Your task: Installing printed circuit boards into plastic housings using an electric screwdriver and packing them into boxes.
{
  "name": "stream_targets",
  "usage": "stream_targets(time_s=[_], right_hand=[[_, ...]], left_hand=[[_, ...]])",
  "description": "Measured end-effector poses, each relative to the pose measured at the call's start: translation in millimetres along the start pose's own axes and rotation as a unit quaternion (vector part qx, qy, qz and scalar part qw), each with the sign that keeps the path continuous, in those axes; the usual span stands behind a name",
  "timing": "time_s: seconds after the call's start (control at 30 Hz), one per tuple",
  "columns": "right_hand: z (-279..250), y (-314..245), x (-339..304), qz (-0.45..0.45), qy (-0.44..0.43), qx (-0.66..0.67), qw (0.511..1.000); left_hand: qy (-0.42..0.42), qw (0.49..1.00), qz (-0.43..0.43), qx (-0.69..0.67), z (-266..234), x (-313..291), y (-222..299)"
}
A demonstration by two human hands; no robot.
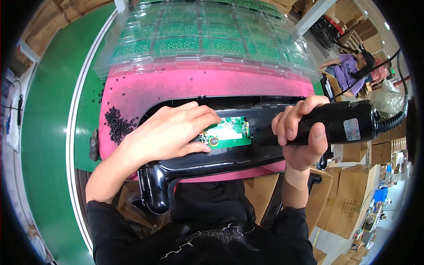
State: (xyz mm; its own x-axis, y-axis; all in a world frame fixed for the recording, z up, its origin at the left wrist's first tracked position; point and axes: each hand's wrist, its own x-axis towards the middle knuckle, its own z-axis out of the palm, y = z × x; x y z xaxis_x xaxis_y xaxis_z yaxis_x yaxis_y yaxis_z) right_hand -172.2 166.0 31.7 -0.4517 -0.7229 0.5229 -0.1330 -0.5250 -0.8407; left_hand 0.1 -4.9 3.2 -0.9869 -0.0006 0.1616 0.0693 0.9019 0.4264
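A green circuit board (234, 140) lies inside a long black plastic housing (207, 167), which rests in front of me. My left hand (165, 132) reaches over the housing from the left, its thumb and fingers closed round the board's left end. In my right hand (300, 132) is a black corded electric screwdriver (340, 121), held almost level with its tip pointing left. That tip is at the board's right edge, and I cannot tell whether it touches a screw. A round dark part (213, 141) sits near the board's lower left corner.
A pile of small black screws (117, 126) lies left of the housing on a pink mat (168, 84), with loose ones scattered around. Clear trays of green boards (185, 46) stand at the far side. Cardboard boxes (344, 198) are at the right, and a person in purple (346, 73) is beyond.
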Motion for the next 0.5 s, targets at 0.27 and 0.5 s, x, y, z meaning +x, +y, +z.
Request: stream_targets(time_s=[0.27, 0.5], right_hand=[[4.5, 4.2, -1.0, 0.023, 0.007, 0.032, 0.999], [-0.4, 15.8, 6.4, 0.054, -0.030, 0.048, 0.997]], left_hand=[[0.014, 1.000, 0.001, -0.005, -3.9, 2.2, 8.3], [0.013, 1.000, -0.006, 0.024, -8.0, 7.7, 16.8]])
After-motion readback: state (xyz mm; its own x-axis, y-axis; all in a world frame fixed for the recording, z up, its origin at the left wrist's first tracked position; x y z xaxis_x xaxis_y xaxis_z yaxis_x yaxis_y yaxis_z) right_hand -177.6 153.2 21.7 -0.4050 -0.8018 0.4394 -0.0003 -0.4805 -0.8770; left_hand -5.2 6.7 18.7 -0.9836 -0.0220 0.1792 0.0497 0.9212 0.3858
